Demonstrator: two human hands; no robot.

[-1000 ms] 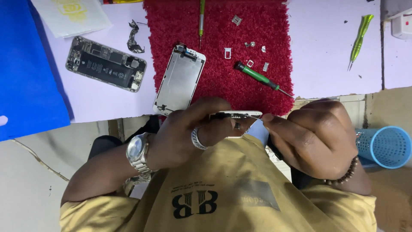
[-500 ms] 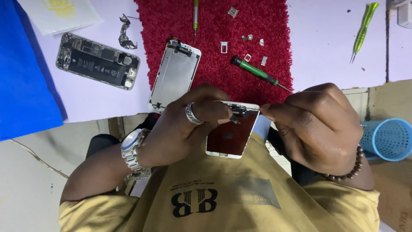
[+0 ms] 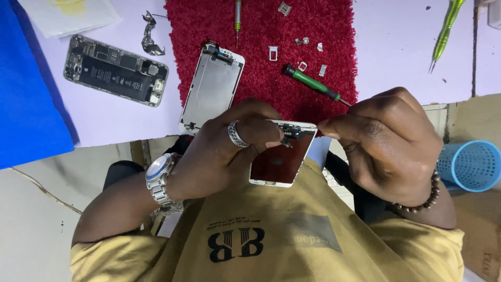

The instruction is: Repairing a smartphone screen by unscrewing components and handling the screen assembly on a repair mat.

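A white phone screen panel [image 3: 279, 159] is held up close to my chest, its back side facing me. My left hand [image 3: 229, 149], with a ring and a silver watch, grips its left edge, thumb near the small black part at the panel's top. My right hand [image 3: 386, 141], wearing a bead bracelet, pinches the panel's top right corner. A second screen assembly [image 3: 211, 89] with a metal back plate lies on the red mat [image 3: 313, 68]. An opened phone body [image 3: 115, 70] rests on the lilac table to the left.
A green-handled screwdriver [image 3: 310, 83] and several small metal parts and screws [image 3: 302, 52] lie on the mat. Another screwdriver [image 3: 237, 18] sits at the mat's top, green tweezers [image 3: 443, 31] at far right. A blue sheet [image 3: 26, 89] covers the left; a blue mesh basket [image 3: 472, 164] stands at right.
The screen panel has been raised from behind my hands into full view and tilted toward me. My left thumb now sits at its top edge.
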